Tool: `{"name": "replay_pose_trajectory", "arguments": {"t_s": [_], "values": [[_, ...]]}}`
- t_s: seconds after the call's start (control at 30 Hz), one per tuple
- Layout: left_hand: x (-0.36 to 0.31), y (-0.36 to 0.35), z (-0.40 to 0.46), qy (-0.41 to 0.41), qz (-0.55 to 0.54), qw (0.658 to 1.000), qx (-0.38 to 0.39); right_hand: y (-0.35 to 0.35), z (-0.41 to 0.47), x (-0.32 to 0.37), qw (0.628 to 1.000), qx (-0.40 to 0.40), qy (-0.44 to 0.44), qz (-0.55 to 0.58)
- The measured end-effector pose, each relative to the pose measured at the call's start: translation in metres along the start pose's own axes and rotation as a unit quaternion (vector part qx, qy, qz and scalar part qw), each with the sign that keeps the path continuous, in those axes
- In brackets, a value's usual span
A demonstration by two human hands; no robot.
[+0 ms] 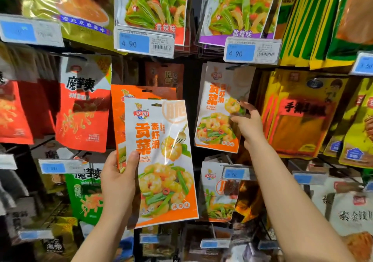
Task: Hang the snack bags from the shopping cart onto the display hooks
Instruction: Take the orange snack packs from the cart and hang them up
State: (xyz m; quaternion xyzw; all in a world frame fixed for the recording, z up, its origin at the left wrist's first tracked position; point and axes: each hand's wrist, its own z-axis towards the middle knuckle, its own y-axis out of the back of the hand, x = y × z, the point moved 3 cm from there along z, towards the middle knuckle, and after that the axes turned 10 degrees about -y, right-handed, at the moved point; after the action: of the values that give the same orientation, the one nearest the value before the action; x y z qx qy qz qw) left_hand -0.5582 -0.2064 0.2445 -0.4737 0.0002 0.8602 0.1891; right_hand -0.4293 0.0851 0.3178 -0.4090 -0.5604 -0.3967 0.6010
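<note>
Task part done: one white-and-orange snack bag (219, 110) hangs on its display hook, right hand (249, 123) touching it with released fingers, while the left hand (119, 181) grasps two bags (161, 160) unhung; cart not visible.

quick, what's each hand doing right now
Left hand: holds two snack bags, the white and orange snack bag in front, thumb across it.
Right hand: fingers spread open, touching the hanging bag on its hook.
</note>
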Motion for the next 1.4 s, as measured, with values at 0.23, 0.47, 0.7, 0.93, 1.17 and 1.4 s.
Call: {"name": "replay_pose_trajectory", "arguments": {"t_s": [0.23, 0.47, 0.7, 0.93, 1.17, 1.4], "values": [[-0.002, -0.026, -0.009, 0.036, -0.052, 0.998, 0.025, 0.015, -0.067, 0.004, 0.987, 0.004, 0.115, -0.113], [-0.007, -0.059, -0.026, 0.065, -0.097, 0.991, 0.058, -0.005, -0.135, -0.034, 0.975, 0.162, 0.145, -0.043], [-0.006, -0.049, -0.031, 0.073, -0.068, 0.992, 0.074, 0.000, -0.127, -0.040, 0.981, 0.135, 0.139, -0.009], [-0.012, -0.019, -0.017, 0.037, -0.008, 0.999, 0.038, 0.025, -0.101, 0.012, 0.975, 0.074, 0.203, 0.056], [-0.013, -0.010, -0.015, 0.051, -0.051, 0.996, 0.060, 0.029, -0.090, 0.040, 0.962, 0.076, 0.256, 0.063], [-0.013, -0.013, -0.015, 0.035, -0.080, 0.994, 0.063, 0.047, -0.103, 0.028, 0.961, 0.079, 0.250, 0.084]]}}
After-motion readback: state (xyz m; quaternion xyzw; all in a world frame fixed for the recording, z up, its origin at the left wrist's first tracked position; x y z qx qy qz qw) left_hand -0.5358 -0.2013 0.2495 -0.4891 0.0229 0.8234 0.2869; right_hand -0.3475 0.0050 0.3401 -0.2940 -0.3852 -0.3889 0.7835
